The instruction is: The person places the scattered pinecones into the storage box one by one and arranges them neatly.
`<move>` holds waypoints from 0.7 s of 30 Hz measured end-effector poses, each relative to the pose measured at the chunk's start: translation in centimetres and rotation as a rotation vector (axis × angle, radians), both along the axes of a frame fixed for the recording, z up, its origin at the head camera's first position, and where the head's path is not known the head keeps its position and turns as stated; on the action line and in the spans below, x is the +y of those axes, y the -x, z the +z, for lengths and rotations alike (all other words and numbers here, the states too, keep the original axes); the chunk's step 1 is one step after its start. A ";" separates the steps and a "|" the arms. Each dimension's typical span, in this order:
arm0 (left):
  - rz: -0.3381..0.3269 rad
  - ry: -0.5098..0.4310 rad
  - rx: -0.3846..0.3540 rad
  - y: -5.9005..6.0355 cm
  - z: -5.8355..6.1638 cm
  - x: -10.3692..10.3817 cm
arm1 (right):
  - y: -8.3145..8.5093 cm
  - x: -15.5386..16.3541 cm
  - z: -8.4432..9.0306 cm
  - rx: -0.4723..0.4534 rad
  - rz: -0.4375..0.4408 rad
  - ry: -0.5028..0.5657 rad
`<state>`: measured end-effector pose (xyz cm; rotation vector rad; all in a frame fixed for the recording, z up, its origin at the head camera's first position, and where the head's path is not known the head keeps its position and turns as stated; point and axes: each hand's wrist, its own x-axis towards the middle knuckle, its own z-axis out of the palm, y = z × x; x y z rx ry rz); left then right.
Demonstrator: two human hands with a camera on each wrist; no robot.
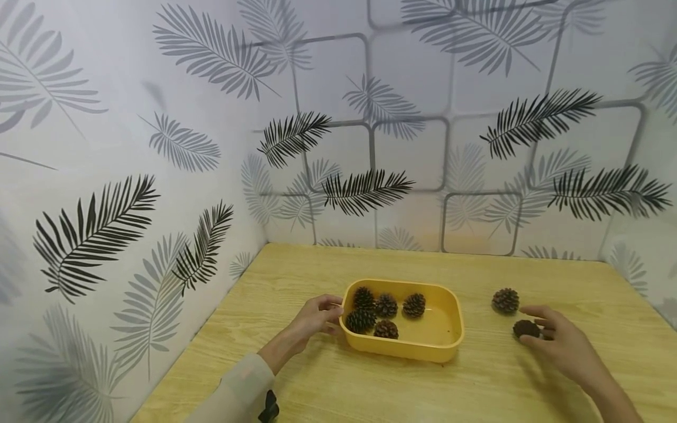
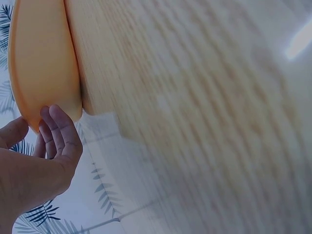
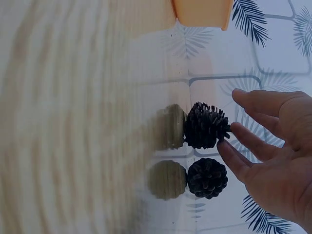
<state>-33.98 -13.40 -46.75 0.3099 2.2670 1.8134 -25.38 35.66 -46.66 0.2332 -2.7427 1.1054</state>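
Observation:
My left hand (image 1: 317,317) is at the left end of a yellow plastic box (image 1: 402,351), its fingertips against the outer wall and its thumb by the rim. Several brown pine cones (image 1: 414,305) lie inside, mostly in the left half. Over on the right, my right hand (image 1: 563,341) reaches around a pine cone (image 1: 526,329) on the table, thumb and fingers spread apart. In the right wrist view the fingertips come right up to the side of this cone (image 3: 207,126), without curling round it. Another pine cone (image 1: 505,301) sits just behind it.
Everything stands on a light wood-grain table (image 1: 370,390). A wall (image 1: 412,158) with a leaf pattern rises behind the table, and another patterned wall (image 1: 121,153) runs along the left. A small black object (image 1: 268,406) shows beside the left sleeve.

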 end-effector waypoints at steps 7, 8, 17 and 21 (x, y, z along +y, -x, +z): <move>0.000 0.007 -0.005 0.0 0.2 0.0 | 0.3 -0.6 -0.1 0.021 -0.002 -0.036; 0.000 0.006 -0.005 0.0 0.2 0.0 | 0.4 -0.6 -0.1 0.018 -0.002 -0.038; -0.002 0.007 -0.004 0.0 0.3 0.0 | 1.2 -0.9 -0.1 0.014 0.039 -0.053; -0.008 0.003 -0.004 0.0 0.3 0.0 | 1.6 -0.9 -0.3 0.015 0.062 -0.084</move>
